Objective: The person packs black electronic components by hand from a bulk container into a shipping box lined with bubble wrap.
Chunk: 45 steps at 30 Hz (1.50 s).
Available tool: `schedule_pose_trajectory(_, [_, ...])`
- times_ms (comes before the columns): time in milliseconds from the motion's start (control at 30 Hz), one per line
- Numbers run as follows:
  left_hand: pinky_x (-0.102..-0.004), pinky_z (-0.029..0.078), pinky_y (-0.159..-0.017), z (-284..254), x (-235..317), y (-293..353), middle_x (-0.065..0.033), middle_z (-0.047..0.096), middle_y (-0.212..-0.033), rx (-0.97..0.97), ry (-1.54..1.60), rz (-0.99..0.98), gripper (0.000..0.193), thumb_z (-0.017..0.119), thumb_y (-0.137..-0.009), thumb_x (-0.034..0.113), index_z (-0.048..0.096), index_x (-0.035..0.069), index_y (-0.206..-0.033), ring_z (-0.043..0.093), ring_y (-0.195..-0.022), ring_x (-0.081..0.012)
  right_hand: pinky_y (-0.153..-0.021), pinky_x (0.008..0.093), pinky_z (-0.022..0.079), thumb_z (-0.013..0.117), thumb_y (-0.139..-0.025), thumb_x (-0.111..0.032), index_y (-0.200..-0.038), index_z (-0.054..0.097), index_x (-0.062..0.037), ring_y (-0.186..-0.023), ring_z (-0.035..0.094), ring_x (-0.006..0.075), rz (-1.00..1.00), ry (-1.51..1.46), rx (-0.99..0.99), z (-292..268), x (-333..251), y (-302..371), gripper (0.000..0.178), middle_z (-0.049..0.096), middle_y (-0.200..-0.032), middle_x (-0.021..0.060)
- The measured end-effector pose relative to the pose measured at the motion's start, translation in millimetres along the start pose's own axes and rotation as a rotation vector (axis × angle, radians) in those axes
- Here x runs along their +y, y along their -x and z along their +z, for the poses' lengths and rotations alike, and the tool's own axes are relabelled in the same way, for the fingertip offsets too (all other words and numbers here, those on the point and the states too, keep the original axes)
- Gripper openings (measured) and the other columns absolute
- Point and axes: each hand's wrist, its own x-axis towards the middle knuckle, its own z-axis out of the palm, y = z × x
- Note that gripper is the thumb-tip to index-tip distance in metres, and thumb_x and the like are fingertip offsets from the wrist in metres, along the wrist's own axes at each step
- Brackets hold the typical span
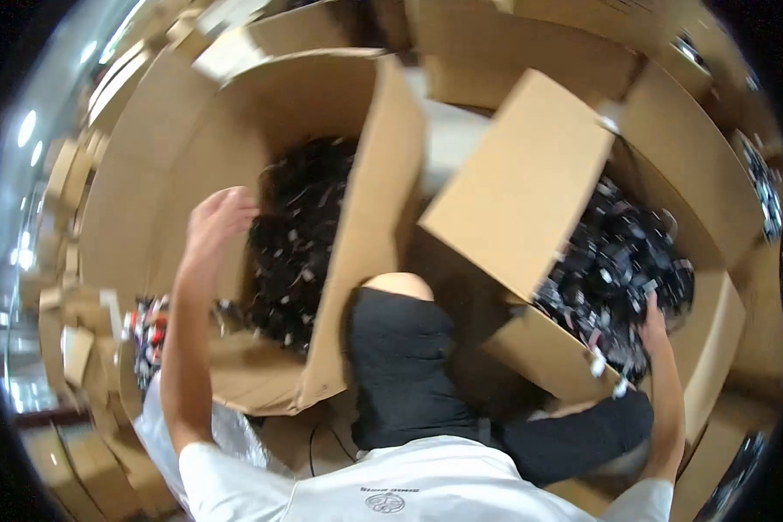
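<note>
Brown cardboard cartons (63, 170) are stacked along the left side of a brightly lit indoor space, where white lights (26, 129) are seen as glaring spots and a long bright streak (123, 33) is bent by the wide lens. Pale grey floor (457, 135) is glimpsed in a gap at upper center, while the far side is lined with large cardboard panels (531, 52), their edges softened by blur.

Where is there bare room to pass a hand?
Seemingly the pale gap between the left box and the open flap of the right box. Crowded: the dark pile inside the left box, the black pieces by the right hand.
</note>
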Motion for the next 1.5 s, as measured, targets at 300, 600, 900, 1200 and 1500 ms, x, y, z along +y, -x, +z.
schedule_pose_trajectory(300, [-0.0424, 0.052, -0.096, -30, -274, -16, -0.0275, 0.063, -0.125, -0.271, -0.857, -0.174, 0.069, 0.079, -0.082, 0.041, 0.061, -0.008, -0.127, 0.062, -0.116, -0.0371, -0.048, 0.0267, 0.041, 0.058, -0.101, -0.037, -0.088, 0.062, -0.0079, -0.053, 0.05, 0.0072, -0.204, 0.601, -0.05, 14, -34, 73, 0.032, 0.054, -0.065, -0.0027])
schedule_pose_trajectory(600, [-0.0588, 0.029, -0.113, 16, -291, 10, -0.0329, 0.036, -0.148, -0.537, -1.501, 0.158, 0.127, 0.088, -0.068, 0.049, 0.015, -0.009, -0.153, 0.034, -0.14, -0.0461, -0.073, 0.0278, 0.048, 0.058, -0.098, -0.024, -0.113, 0.064, 0.005, -0.081, 0.057, 0.0118, -0.382, 1.016, 0.03, 32, -60, 161, 0.033, 0.063, -0.089, 0.0052])
schedule_pose_trajectory(900, [-0.0549, 0.038, -0.108, -6, -303, -20, -0.021, 0.053, -0.139, -0.617, -1.217, 0.232, 0.058, 0.063, -0.089, 0.009, 0.045, 0.005, -0.143, 0.047, -0.132, -0.0392, -0.076, 0.0331, 0.048, 0.06, -0.093, -0.015, -0.106, 0.066, 0.0023, -0.08, 0.058, 0.0153, -0.418, 1.069, -0.103, 42, -34, 156, 0.022, 0.065, -0.085, 0.0107])
schedule_pose_trajectory(1200, [-0.0444, 0.056, -0.078, 45, -271, -27, -0.0109, 0.075, -0.102, -0.35, -1.494, -0.017, 0.017, 0.062, -0.091, 0.013, 0.076, 0.009, -0.1, 0.072, -0.096, -0.0301, -0.073, 0.0333, 0.051, 0.061, -0.094, -0.017, -0.109, 0.068, 0.0038, -0.077, 0.063, 0.0168, -0.614, 0.905, -0.041, 31, -21, 179, 0.026, 0.068, -0.085, 0.0116])
schedule_pose_trajectory(1500, [-0.0278, 0.044, -0.055, -116, -12, 27, -0.0012, 0.06, -0.065, 0.328, -0.289, 0.196, 0.035, 0.066, -0.098, 0.033, 0.064, 0.004, -0.078, 0.054, -0.058, -0.0092, -0.074, 0.0265, 0.052, 0.058, -0.099, -0.015, -0.117, 0.063, 0.0074, -0.081, 0.064, 0.0111, -0.664, 0.42, 0.026, 73, -66, 215, 0.03, 0.069, -0.096, 0.0073])
